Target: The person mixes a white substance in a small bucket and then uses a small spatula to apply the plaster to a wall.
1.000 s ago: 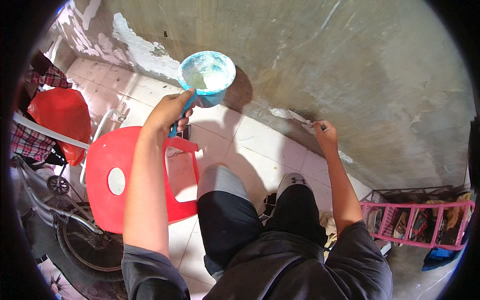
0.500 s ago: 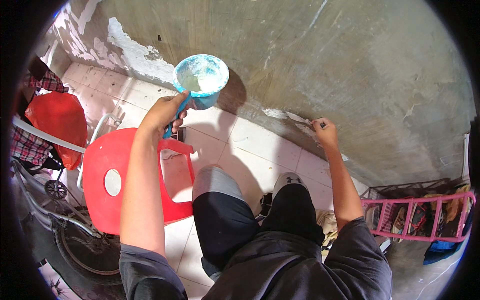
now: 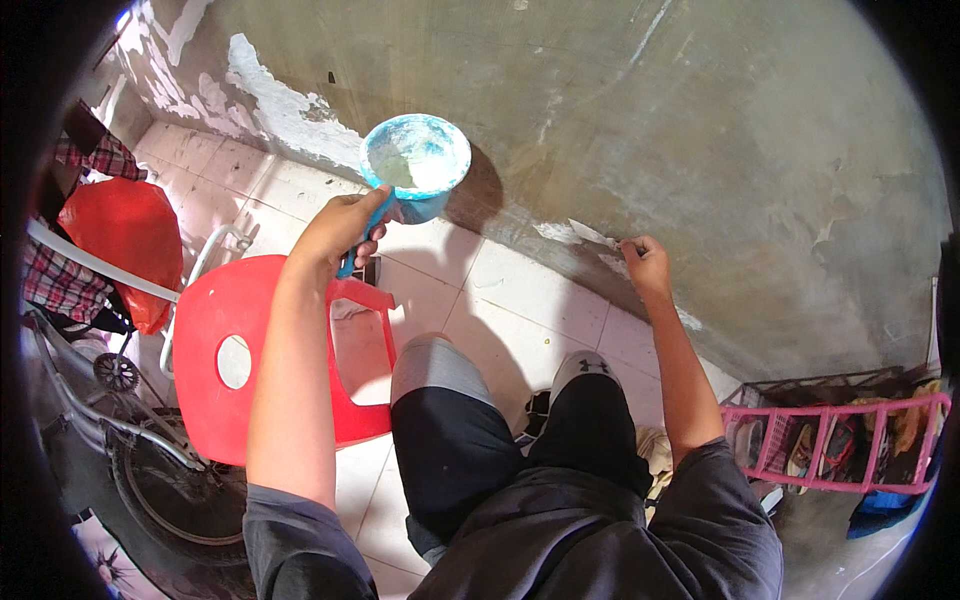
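My left hand (image 3: 350, 228) is closed around the blue handle of a plastic dipper (image 3: 458, 160), held out near the wall. The dipper's rim and inside are smeared with white, and pale wet-looking paste lies in it. Low on the grey wall (image 3: 700, 140), my right hand (image 3: 647, 266) is closed with its fingertips at the surface. Whatever it grips is mostly hidden by the fingers. Just left of those fingertips runs a ragged white patch (image 3: 558, 233) along the wall's foot. A larger white patch (image 3: 275, 95) covers the wall further left.
A red plastic stool (image 3: 215, 400) stands under my left forearm. Beyond it are a red bag (image 3: 125, 240), checked cloth and a bicycle wheel (image 3: 180, 490). To my right is a pink rack (image 3: 835, 435) holding footwear. Pale floor tiles (image 3: 520, 300) lie ahead of my knees.
The whole view has shifted slightly. My right hand has moved a little left along the wall, closer to the low white patch. My left hand still grips the dipper.
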Motion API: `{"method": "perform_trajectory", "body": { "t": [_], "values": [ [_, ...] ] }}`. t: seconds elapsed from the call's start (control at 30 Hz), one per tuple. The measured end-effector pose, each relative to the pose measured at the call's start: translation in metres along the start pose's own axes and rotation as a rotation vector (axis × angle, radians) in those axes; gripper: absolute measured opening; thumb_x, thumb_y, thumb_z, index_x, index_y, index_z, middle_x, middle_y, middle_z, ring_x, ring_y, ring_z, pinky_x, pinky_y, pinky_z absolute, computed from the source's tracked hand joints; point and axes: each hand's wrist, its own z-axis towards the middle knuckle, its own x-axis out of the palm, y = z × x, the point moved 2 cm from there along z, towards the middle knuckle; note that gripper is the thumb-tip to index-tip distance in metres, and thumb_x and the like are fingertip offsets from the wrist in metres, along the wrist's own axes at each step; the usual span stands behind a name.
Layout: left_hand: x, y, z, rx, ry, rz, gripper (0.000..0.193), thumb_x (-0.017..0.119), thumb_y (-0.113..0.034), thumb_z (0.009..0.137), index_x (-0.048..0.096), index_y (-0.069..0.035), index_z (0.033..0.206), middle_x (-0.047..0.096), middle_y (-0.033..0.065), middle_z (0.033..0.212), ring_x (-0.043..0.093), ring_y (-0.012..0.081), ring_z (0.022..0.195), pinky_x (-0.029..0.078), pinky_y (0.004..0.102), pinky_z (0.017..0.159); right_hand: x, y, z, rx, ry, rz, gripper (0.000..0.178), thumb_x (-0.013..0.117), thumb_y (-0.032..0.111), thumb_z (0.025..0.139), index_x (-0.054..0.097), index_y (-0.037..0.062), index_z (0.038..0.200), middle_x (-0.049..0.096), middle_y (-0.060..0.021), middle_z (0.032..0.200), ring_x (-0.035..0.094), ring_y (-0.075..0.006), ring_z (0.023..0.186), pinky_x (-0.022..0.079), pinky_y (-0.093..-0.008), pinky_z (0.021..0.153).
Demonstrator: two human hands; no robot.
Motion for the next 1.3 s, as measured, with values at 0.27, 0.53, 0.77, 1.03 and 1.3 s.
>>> {"method": "perform_trajectory", "body": {
  "t": [0.27,0.53,0.77,1.03,1.3],
  "values": [
    [0.006,-0.002,0.006,0.000,0.049,0.003,0.045,0.058,-0.045,0.096,0.055,-0.001,0.090,0.048,-0.0012,0.060,0.041,0.0075,0.038,0.031,0.0234,0.034,0.067,-0.017,0.000,-0.107,0.067,-0.184,0.024,0.065,0.028,0.088,0.069,0.0045,0.095,0.072,-0.0153,0.089,0.068,-0.0328,0.081,0.052,-0.0403,0.075],
    [0.000,0.000,0.002,-0.006,0.020,0.024,0.046,0.058,-0.047,0.096,0.055,-0.001,0.090,0.049,-0.0011,0.060,0.041,0.0077,0.038,0.031,0.0238,0.034,0.027,-0.011,0.008,-0.096,-0.048,0.028,0.023,0.064,0.026,0.090,0.069,0.0044,0.094,0.071,-0.0145,0.087,0.068,-0.0323,0.078,0.052,-0.0391,0.073],
    [0.001,-0.002,0.003,-0.016,0.047,0.030,0.045,0.059,-0.046,0.096,0.056,-0.002,0.089,0.049,-0.0014,0.059,0.041,0.0076,0.038,0.031,0.0239,0.035,0.040,0.003,-0.007,-0.081,0.009,-0.073,0.024,0.066,0.027,0.089,0.070,0.0041,0.096,0.071,-0.0159,0.089,0.068,-0.0314,0.082,0.051,-0.0393,0.076],
    [0.001,-0.002,0.001,-0.014,0.042,0.050,0.045,0.059,-0.048,0.095,0.056,-0.003,0.089,0.049,-0.0019,0.059,0.040,0.0076,0.038,0.031,0.0237,0.035,0.012,-0.018,-0.002,0.057,-0.015,0.040,0.023,0.068,0.025,0.088,0.070,0.0032,0.095,0.071,-0.0144,0.091,0.068,-0.0242,0.085,0.051,-0.0349,0.077],
    [0.003,-0.005,-0.005,-0.023,0.129,0.150,0.046,0.061,-0.047,0.094,0.055,-0.003,0.085,0.049,-0.0017,0.057,0.040,0.0062,0.038,0.029,0.0233,0.034,-0.048,0.056,-0.065,0.043,-0.070,0.258,0.014,0.063,0.017,0.094,0.068,0.0039,0.096,0.069,-0.0053,0.086,0.061,-0.0128,0.079,0.047,-0.0262,0.071]
  ]
}}
